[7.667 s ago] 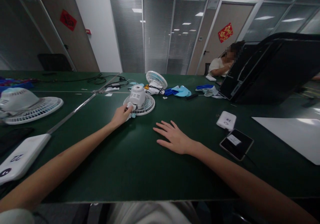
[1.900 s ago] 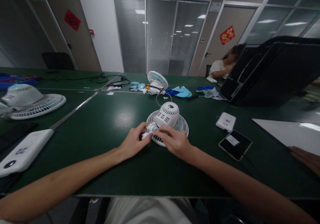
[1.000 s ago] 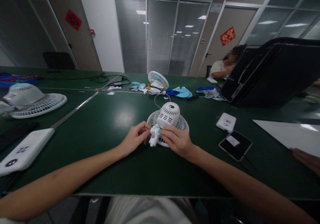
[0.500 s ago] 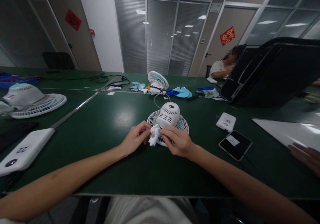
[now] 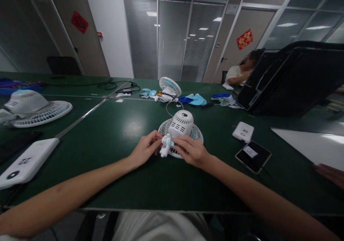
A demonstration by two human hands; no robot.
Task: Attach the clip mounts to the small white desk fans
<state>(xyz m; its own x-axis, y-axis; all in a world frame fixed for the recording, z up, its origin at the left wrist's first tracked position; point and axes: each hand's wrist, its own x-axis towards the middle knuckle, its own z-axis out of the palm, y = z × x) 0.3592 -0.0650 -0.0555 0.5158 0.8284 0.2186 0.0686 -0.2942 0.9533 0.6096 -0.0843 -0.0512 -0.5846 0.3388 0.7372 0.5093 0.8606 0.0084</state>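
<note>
A white fan head (image 5: pixel 180 123) lies grille down on the green table (image 5: pixel 118 187), motor housing up. Its white neck joint (image 5: pixel 164 150) sticks out toward me. My left hand (image 5: pixel 147 146) is closed, thumb and fingers pinching the joint's left side; whatever its fingertips press there is partly hidden. On the joint's right side sits a light blue knob (image 5: pixel 170 142). The thumb and fingers of my right hand (image 5: pixel 191 150) are closed on this knob.
Behind stand another small fan (image 5: pixel 170 89), light blue blades (image 5: pixel 197 99) and a cable. A third fan (image 5: pixel 40 108) and a power bank (image 5: pixel 27 164) lie left. Right are a white power bank (image 5: pixel 243 131), a phone (image 5: pixel 253 156) and another person's hand (image 5: pixel 330 174).
My right fingers have shifted slightly around the knob, and more of it shows now. The other person's hand at the right edge has moved down and outward.
</note>
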